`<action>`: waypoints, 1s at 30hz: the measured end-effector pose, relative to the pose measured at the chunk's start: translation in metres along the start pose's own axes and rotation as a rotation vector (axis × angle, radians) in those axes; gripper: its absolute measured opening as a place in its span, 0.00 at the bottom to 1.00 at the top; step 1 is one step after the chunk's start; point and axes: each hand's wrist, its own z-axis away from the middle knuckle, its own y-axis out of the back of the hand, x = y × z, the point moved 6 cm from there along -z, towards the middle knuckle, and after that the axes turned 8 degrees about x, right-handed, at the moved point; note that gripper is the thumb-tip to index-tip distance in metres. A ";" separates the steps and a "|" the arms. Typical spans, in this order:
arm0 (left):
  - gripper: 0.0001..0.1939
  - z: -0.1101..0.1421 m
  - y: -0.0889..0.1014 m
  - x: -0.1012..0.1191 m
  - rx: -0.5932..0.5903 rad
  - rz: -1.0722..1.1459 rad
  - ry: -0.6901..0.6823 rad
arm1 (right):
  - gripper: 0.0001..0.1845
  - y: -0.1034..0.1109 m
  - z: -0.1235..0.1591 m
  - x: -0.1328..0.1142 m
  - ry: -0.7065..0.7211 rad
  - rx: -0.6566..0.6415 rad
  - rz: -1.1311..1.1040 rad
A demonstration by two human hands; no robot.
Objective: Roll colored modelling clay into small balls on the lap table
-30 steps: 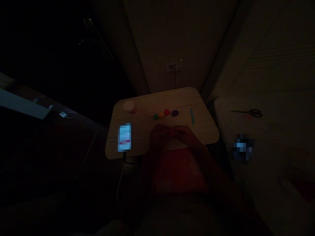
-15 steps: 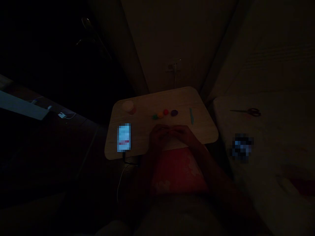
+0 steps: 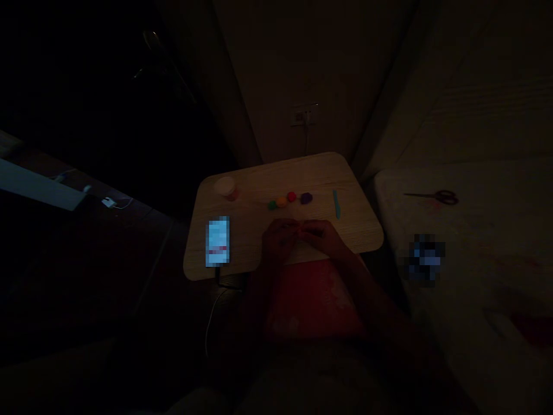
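Note:
In dim light, my left hand (image 3: 280,237) and my right hand (image 3: 322,235) meet over the near edge of the small wooden table (image 3: 246,230). Their fingertips pinch together around a small reddish lump (image 3: 299,230), perhaps modelling clay, mostly covered by fingers. Just beyond them lie a green ball (image 3: 272,205), an orange ball (image 3: 281,202) and a red ball (image 3: 291,196), side by side like soft clay. A purple lump (image 3: 306,198) rests right of these. Farther right is a flat teal tool (image 3: 336,204) resembling a plastic clay knife.
A lidded tub (image 3: 226,188) stands at the table's back left, with a lit phone (image 3: 217,242) nearer me, its cable hanging off the edge. Scissors (image 3: 440,197) and a blurred-out item (image 3: 425,260) lie on the pale surface to the right. A wall socket (image 3: 305,115) is behind.
The fingers of my right hand have shifted slightly around the small lump, which shows a little more between the fingertips. Everything on the table stays in place.

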 end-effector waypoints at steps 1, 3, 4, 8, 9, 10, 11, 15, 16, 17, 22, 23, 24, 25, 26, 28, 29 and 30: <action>0.05 0.000 0.000 0.000 0.001 0.002 0.003 | 0.17 0.000 0.000 0.000 0.004 0.004 0.008; 0.06 0.001 -0.001 0.000 -0.008 0.002 0.006 | 0.16 0.001 -0.001 -0.001 0.006 0.014 0.004; 0.06 0.001 -0.001 0.000 -0.014 0.004 0.006 | 0.16 0.002 -0.001 -0.001 0.004 0.020 -0.005; 0.06 0.002 -0.002 -0.001 -0.006 0.048 -0.009 | 0.13 0.002 -0.002 -0.005 -0.005 0.038 -0.065; 0.06 0.002 -0.002 -0.002 -0.003 0.062 -0.010 | 0.13 0.002 -0.002 -0.007 -0.005 0.039 -0.078; 0.06 0.002 -0.003 -0.003 -0.003 0.074 -0.008 | 0.13 0.002 -0.002 -0.008 -0.005 0.039 -0.085; 0.06 0.002 -0.003 -0.003 -0.006 0.085 -0.004 | 0.13 0.002 -0.002 -0.009 -0.010 0.038 -0.084; 0.07 0.003 -0.004 -0.007 -0.029 0.111 0.024 | 0.16 0.000 0.000 -0.006 -0.060 -0.007 -0.045; 0.08 0.003 -0.004 -0.007 -0.032 0.120 0.031 | 0.18 -0.001 0.000 -0.004 -0.059 -0.024 -0.038; 0.08 0.003 -0.004 -0.007 -0.034 0.133 0.040 | 0.19 -0.002 0.001 -0.003 -0.050 -0.040 -0.032; 0.08 0.000 -0.004 -0.008 -0.063 0.141 0.096 | 0.27 -0.004 0.001 0.003 -0.043 -0.072 -0.020; 0.08 0.000 -0.003 -0.008 -0.062 0.128 0.105 | 0.28 -0.004 0.001 0.003 -0.052 -0.079 -0.017; 0.08 -0.001 -0.003 -0.008 -0.058 0.115 0.111 | 0.29 -0.004 0.001 0.003 -0.058 -0.084 -0.016; 0.09 -0.001 -0.002 -0.008 -0.051 0.104 0.121 | 0.29 -0.004 0.001 0.002 -0.063 -0.085 -0.017; 0.10 -0.002 0.000 -0.008 -0.040 0.094 0.133 | 0.29 -0.003 0.001 0.001 -0.064 -0.081 -0.021; 0.12 -0.002 0.002 -0.009 -0.022 0.074 0.157 | 0.27 -0.002 0.001 -0.001 -0.055 -0.060 -0.031; 0.12 -0.002 0.002 -0.009 -0.015 0.063 0.168 | 0.27 -0.001 0.000 -0.003 -0.044 -0.047 -0.033; 0.13 -0.003 0.003 -0.009 -0.011 0.055 0.174 | 0.26 -0.001 0.000 -0.004 -0.034 -0.036 -0.031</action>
